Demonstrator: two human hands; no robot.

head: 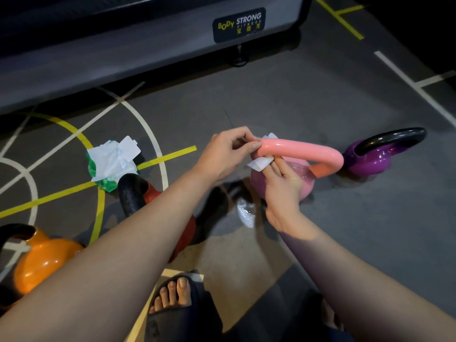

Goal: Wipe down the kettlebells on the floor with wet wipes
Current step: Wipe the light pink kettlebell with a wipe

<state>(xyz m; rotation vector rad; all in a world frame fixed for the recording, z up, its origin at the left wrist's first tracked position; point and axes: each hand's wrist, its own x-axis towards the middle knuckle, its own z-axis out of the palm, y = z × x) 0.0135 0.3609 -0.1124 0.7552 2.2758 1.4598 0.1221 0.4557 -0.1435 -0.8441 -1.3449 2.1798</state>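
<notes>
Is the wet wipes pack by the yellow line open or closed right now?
Open: the wipes pack has its white flap lifted, and crumpled wipes bulge out of the opening.

1. The left hand (pixel 222 154) and the right hand (pixel 283 191) are bare.
2. The left forearm (pixel 123 230) and the right forearm (pixel 357 280) are uncovered down to the frame's bottom edge.
3. One foot wears a dark open-toed slide sandal (pixel 192 314) with a broad strap, and the toes (pixel 172 290) have plain nails.
4. A second foot (pixel 330 314) shows only partly, in shadow.
</notes>
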